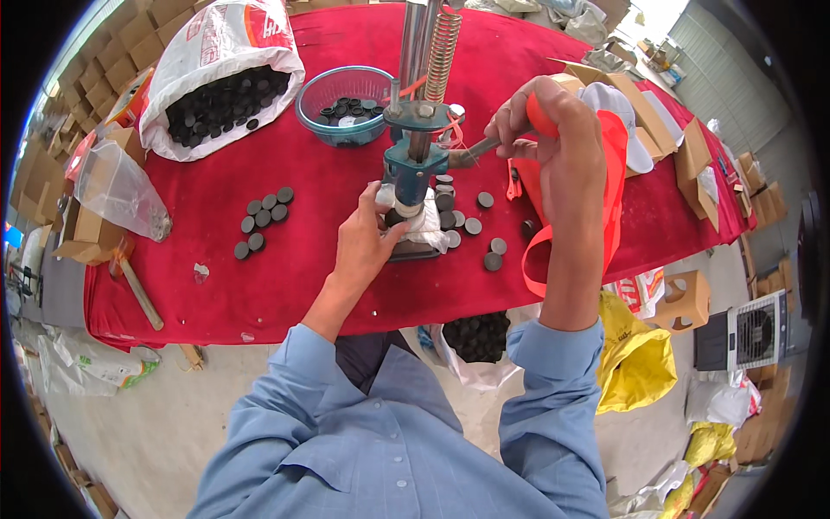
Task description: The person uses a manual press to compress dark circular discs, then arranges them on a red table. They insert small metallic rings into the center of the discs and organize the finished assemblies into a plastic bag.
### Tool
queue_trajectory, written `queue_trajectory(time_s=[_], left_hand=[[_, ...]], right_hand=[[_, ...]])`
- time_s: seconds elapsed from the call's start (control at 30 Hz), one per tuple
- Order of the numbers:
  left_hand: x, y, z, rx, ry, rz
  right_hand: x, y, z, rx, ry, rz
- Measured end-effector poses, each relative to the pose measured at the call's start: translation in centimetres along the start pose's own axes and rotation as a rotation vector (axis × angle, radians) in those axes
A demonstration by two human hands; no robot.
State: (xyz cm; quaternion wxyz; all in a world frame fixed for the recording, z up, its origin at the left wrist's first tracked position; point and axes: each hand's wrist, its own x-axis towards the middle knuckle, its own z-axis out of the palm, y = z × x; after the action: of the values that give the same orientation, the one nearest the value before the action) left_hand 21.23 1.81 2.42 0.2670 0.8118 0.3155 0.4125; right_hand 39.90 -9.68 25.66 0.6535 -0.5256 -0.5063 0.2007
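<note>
A hand press (417,164) with a teal body, metal posts and a coil spring stands on the red-covered table. Beneath its pale round ram, my left hand (359,246) pinches a black round cap (394,217) between thumb and fingers. The fingertips are right beside the ram. My right hand (566,138) is closed around the press lever (475,154), near its orange knob (542,115). White cloth (430,227) lies around the press base. Several loose black and grey discs (472,226) lie right of the press, some stacked close against it.
More black discs (261,218) lie left. A teal basket (341,130) and a white sack (207,52) hold black caps. A hammer (138,290) lies at the left edge. An orange-red bag (612,173) and cardboard boxes (644,112) are right. Below the table edge sits another sack (484,374).
</note>
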Motion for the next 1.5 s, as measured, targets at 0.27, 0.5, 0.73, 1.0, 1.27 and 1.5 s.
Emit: queue_trajectory(time_s=[0.27,0.5,0.73,1.0,1.27,1.5], left_hand=[[0.7,0.7,2.0,-0.049,-0.001,-0.025],[-2.0,-0.2,-1.4,-0.154,0.14,-0.039],[-6.6,-8.0,-13.4,0.732,0.302,-0.166],[-8.8,-12.5,-16.0,0.447,0.26,-0.165],[-3.1,-0.4,-6.3,0.035,0.156,-0.198],[1.0,1.3,1.1,-0.074,0.001,-0.084]], right_hand=[[-2.2,1.9,-0.3,0.072,0.024,-0.103],[-13.6,9.1,0.8,0.089,0.052,-0.342],[-14.5,9.9,0.6,0.034,0.068,-0.329],[-8.7,5.6,-0.1,0.152,-0.014,-0.314],[-0.3,1.0,0.2,0.105,0.094,-0.015],[0.7,1.0,0.7,0.114,0.088,-0.004]])
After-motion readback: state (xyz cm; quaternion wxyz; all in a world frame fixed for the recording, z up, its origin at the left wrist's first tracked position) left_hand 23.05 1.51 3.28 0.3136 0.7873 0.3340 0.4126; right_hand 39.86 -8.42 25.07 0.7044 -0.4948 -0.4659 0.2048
